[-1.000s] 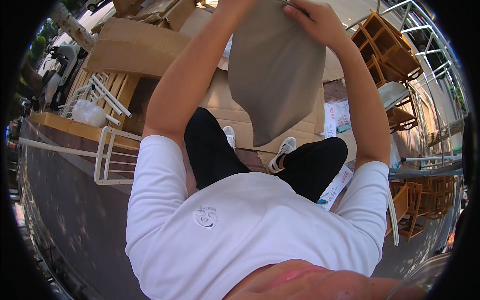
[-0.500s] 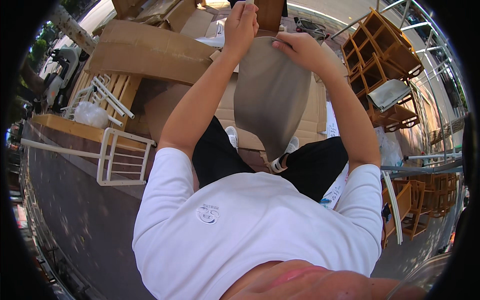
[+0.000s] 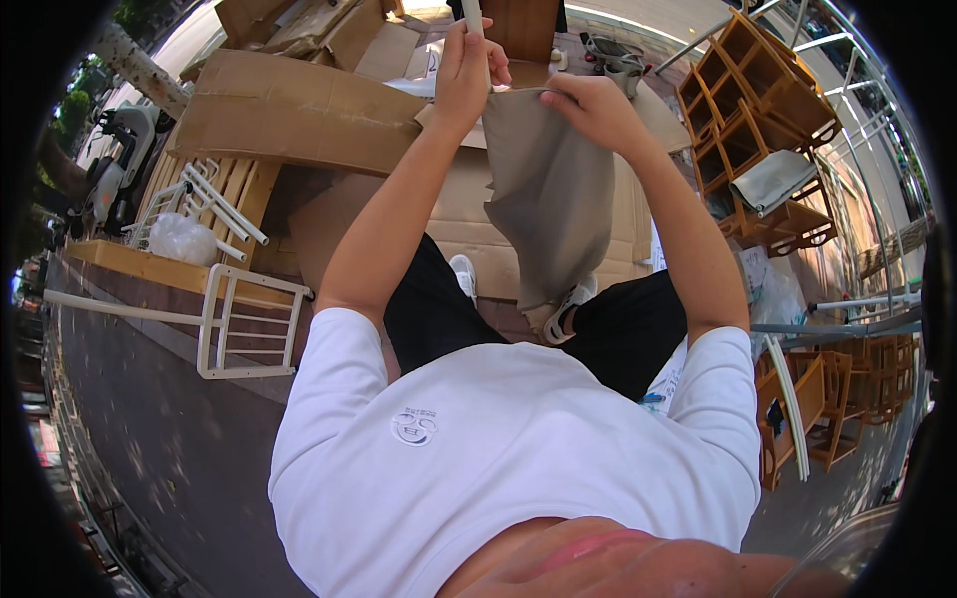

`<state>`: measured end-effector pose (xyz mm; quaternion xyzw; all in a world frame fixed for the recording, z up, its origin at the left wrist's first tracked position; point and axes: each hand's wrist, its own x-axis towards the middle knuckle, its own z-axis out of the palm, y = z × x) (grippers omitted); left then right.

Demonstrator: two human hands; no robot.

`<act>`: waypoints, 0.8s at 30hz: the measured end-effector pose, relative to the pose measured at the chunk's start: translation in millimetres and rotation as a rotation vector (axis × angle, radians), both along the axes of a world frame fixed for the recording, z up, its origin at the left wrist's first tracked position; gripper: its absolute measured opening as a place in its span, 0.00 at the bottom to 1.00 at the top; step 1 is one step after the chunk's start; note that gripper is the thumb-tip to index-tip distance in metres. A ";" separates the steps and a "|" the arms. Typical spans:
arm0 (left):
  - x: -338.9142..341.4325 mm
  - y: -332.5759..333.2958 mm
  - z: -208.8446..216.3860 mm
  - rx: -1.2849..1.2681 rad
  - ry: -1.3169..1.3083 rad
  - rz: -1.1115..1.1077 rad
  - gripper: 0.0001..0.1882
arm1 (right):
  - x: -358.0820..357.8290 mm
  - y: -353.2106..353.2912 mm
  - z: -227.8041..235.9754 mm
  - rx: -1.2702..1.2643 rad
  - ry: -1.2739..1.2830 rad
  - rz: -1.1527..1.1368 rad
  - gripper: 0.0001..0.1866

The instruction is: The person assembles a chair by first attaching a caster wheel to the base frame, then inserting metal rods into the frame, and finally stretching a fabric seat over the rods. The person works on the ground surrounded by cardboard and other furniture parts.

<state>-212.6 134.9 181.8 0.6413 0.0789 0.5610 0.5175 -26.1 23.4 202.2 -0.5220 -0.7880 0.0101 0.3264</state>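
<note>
Both my arms reach out ahead over a sheet of grey-brown fabric [image 3: 553,194] that hangs between them toward my shoes. My right hand [image 3: 596,108] pinches its upper edge between thumb and fingers. A slim white pole [image 3: 473,14] stands in my left hand [image 3: 465,80], with its thumb along it and some fingers loosely spread on the far side. The fabric's top left corner meets the pole just below those fingers; whether it is attached there I cannot tell. Its left edge looks uneven and the lower end is creased.
Flattened cardboard [image 3: 299,110] lies ahead and beneath the fabric. To the left are a white metal rack [image 3: 249,324], a wooden slatted pallet [image 3: 254,194] and a clear plastic bag [image 3: 181,237]. Stacked brown wooden frames [image 3: 748,130] and metal poles [image 3: 842,329] stand on the right.
My left hand has loosened its fingers and shifted slightly left, and more of the pole shows. The fabric has turned and folded, its lower end rising a little. My right hand still pinches it.
</note>
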 end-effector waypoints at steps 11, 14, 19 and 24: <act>-4.0 -11.3 -4.8 0.036 0.014 -0.073 0.15 | 13.3 -5.0 -30.0 -0.069 0.120 -0.049 0.11; -4.4 -18.6 10.7 0.119 0.095 -0.076 0.14 | 18.3 -7.6 -25.3 -0.083 0.150 -0.013 0.10; 1.4 -44.1 34.8 0.198 0.195 -0.024 0.13 | 39.3 -2.3 -34.4 -0.062 -0.035 0.117 0.09; 3.5 -51.6 34.8 0.250 0.223 0.016 0.13 | 18.8 -5.0 -46.8 -0.198 -0.047 0.149 0.09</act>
